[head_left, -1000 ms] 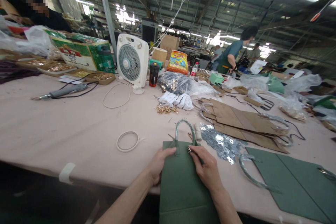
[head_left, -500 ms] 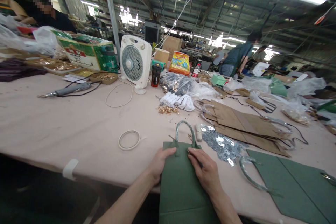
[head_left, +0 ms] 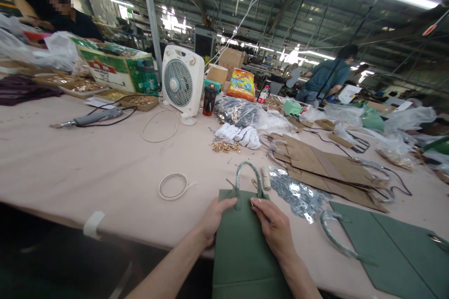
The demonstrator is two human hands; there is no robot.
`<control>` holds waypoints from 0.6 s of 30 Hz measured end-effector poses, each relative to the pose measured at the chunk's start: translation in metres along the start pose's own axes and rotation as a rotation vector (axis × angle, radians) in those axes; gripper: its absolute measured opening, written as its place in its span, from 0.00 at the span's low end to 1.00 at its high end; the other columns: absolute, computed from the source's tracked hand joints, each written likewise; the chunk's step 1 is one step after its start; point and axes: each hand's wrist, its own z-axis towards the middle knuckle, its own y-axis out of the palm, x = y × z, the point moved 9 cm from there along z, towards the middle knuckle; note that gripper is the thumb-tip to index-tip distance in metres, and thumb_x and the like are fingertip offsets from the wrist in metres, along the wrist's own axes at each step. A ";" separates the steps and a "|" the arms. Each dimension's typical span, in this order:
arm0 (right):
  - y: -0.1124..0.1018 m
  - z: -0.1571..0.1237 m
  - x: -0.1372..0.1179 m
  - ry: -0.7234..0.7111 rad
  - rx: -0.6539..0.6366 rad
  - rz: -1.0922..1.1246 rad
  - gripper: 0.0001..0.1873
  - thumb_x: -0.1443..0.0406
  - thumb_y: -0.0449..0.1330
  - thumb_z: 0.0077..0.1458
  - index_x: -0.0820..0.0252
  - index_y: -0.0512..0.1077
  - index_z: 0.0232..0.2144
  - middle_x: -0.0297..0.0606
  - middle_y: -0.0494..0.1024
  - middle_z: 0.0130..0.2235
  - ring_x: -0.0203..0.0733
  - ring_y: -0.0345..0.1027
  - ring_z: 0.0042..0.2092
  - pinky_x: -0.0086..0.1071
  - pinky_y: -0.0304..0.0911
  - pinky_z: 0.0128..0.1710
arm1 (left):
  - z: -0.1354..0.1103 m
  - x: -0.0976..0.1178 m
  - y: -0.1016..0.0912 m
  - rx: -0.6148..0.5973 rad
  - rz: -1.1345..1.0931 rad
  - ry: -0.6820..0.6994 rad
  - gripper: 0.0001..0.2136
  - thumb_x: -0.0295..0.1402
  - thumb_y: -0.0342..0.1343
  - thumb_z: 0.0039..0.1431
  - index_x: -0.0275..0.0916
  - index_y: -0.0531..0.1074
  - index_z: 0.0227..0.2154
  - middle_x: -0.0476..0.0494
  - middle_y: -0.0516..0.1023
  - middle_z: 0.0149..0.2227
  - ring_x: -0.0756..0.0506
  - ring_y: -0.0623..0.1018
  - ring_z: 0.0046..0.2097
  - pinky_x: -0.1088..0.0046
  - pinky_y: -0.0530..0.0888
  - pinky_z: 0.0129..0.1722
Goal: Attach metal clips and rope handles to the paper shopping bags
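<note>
A green handbag panel (head_left: 242, 252) hangs over the near table edge, its plastic-wrapped handle (head_left: 249, 164) standing up at the top. My left hand (head_left: 212, 219) grips its left side, thumb on the front and fingers behind. At the upper right of the front, by the handle's base, the thumb and fingertips of my right hand (head_left: 275, 222) pinch a tiny shiny metal piece (head_left: 251, 204), mostly covered by the fingers. Silver metal plates (head_left: 298, 194) lie in a pile to the right, near a small beige roll (head_left: 266, 178).
Another green bag piece (head_left: 400, 247) lies at right, with stacked brown bag pieces (head_left: 322, 159) behind. A tape coil (head_left: 173, 187), gold fittings (head_left: 224, 147), white gloves (head_left: 238, 134), a fan (head_left: 182, 79) and a grey electric tool (head_left: 98, 117) are on the table. Co-workers are in the background.
My hands and the bag stay almost in place. The view has shifted slightly, and the co-worker at the back right has moved a little to the right.
</note>
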 end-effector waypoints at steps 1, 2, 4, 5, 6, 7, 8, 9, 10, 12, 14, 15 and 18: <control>0.001 -0.002 -0.001 -0.005 -0.005 -0.022 0.15 0.64 0.59 0.68 0.46 0.81 0.52 0.39 0.84 0.49 0.48 0.79 0.51 0.44 0.76 0.54 | 0.000 0.000 0.000 0.000 0.003 0.005 0.16 0.38 0.66 0.55 0.29 0.80 0.40 0.33 0.86 0.34 0.40 0.84 0.31 0.67 0.80 0.34; 0.002 -0.003 -0.002 -0.012 -0.014 -0.042 0.16 0.64 0.59 0.68 0.46 0.80 0.53 0.39 0.84 0.50 0.48 0.79 0.52 0.44 0.76 0.55 | 0.000 0.001 0.001 0.000 0.006 0.012 0.16 0.38 0.66 0.54 0.29 0.80 0.40 0.33 0.86 0.35 0.41 0.84 0.31 0.68 0.80 0.34; 0.004 -0.006 -0.004 -0.030 -0.030 -0.076 0.18 0.65 0.58 0.68 0.45 0.78 0.56 0.39 0.84 0.50 0.48 0.79 0.52 0.45 0.76 0.55 | 0.000 0.002 0.001 0.000 0.017 0.031 0.16 0.38 0.67 0.54 0.29 0.80 0.40 0.34 0.86 0.34 0.41 0.84 0.31 0.68 0.80 0.34; 0.004 -0.006 -0.005 -0.039 -0.030 -0.090 0.18 0.65 0.58 0.68 0.45 0.78 0.56 0.39 0.84 0.51 0.48 0.80 0.52 0.44 0.77 0.54 | 0.000 0.003 0.001 0.001 0.022 0.037 0.16 0.38 0.68 0.53 0.29 0.80 0.40 0.34 0.86 0.34 0.41 0.84 0.31 0.68 0.80 0.34; 0.003 -0.006 -0.006 -0.048 -0.025 -0.105 0.19 0.66 0.58 0.68 0.44 0.78 0.56 0.39 0.84 0.51 0.48 0.80 0.52 0.44 0.77 0.54 | 0.000 0.003 0.001 0.002 0.025 0.038 0.16 0.38 0.68 0.53 0.29 0.80 0.40 0.34 0.86 0.34 0.41 0.84 0.31 0.68 0.80 0.34; 0.003 -0.006 -0.007 -0.060 -0.015 -0.118 0.19 0.66 0.57 0.68 0.44 0.78 0.56 0.39 0.84 0.50 0.48 0.80 0.51 0.43 0.77 0.53 | 0.001 0.002 0.001 0.002 0.026 0.034 0.16 0.38 0.68 0.53 0.29 0.80 0.40 0.34 0.86 0.34 0.41 0.84 0.31 0.68 0.80 0.34; 0.002 -0.006 -0.008 -0.072 -0.005 -0.132 0.19 0.67 0.57 0.68 0.44 0.78 0.56 0.39 0.84 0.50 0.48 0.80 0.51 0.43 0.78 0.53 | 0.001 0.002 0.001 0.002 0.026 0.029 0.16 0.38 0.68 0.53 0.29 0.80 0.39 0.33 0.86 0.34 0.41 0.84 0.31 0.68 0.81 0.34; 0.003 -0.005 -0.009 -0.083 0.002 -0.144 0.19 0.67 0.57 0.68 0.44 0.78 0.56 0.39 0.85 0.50 0.48 0.80 0.50 0.43 0.78 0.52 | 0.001 0.001 0.001 0.001 0.025 0.025 0.16 0.38 0.68 0.53 0.29 0.80 0.39 0.34 0.86 0.34 0.41 0.84 0.31 0.68 0.81 0.34; 0.003 -0.005 -0.010 -0.091 0.006 -0.156 0.20 0.67 0.57 0.68 0.44 0.78 0.56 0.39 0.85 0.49 0.48 0.81 0.50 0.43 0.78 0.52 | 0.002 0.001 0.001 -0.001 0.023 0.021 0.16 0.38 0.68 0.53 0.29 0.80 0.39 0.34 0.86 0.33 0.41 0.85 0.31 0.68 0.81 0.34; 0.004 -0.004 -0.011 -0.096 0.009 -0.177 0.20 0.68 0.57 0.68 0.44 0.78 0.57 0.39 0.85 0.49 0.48 0.81 0.49 0.42 0.78 0.51 | 0.002 0.001 0.001 -0.006 0.015 0.021 0.16 0.38 0.68 0.53 0.30 0.80 0.40 0.35 0.86 0.33 0.40 0.85 0.31 0.68 0.81 0.34; 0.006 -0.005 -0.011 -0.100 0.008 -0.202 0.20 0.68 0.57 0.68 0.45 0.78 0.57 0.39 0.85 0.48 0.48 0.81 0.48 0.42 0.78 0.50 | 0.002 0.001 0.000 -0.008 0.004 0.017 0.16 0.38 0.69 0.53 0.31 0.80 0.40 0.36 0.86 0.33 0.40 0.85 0.31 0.67 0.81 0.35; 0.006 -0.005 -0.011 -0.106 0.004 -0.214 0.20 0.68 0.57 0.68 0.45 0.78 0.57 0.40 0.85 0.48 0.48 0.81 0.48 0.42 0.79 0.50 | 0.003 0.000 0.000 -0.009 0.000 0.012 0.16 0.38 0.69 0.53 0.31 0.80 0.40 0.36 0.86 0.33 0.40 0.85 0.31 0.67 0.81 0.35; 0.008 -0.006 -0.011 -0.134 -0.015 -0.241 0.21 0.68 0.56 0.68 0.45 0.77 0.58 0.40 0.85 0.49 0.47 0.81 0.49 0.41 0.79 0.49 | 0.002 -0.001 0.000 -0.007 -0.007 0.001 0.16 0.38 0.68 0.54 0.30 0.80 0.40 0.35 0.86 0.33 0.40 0.85 0.31 0.67 0.81 0.35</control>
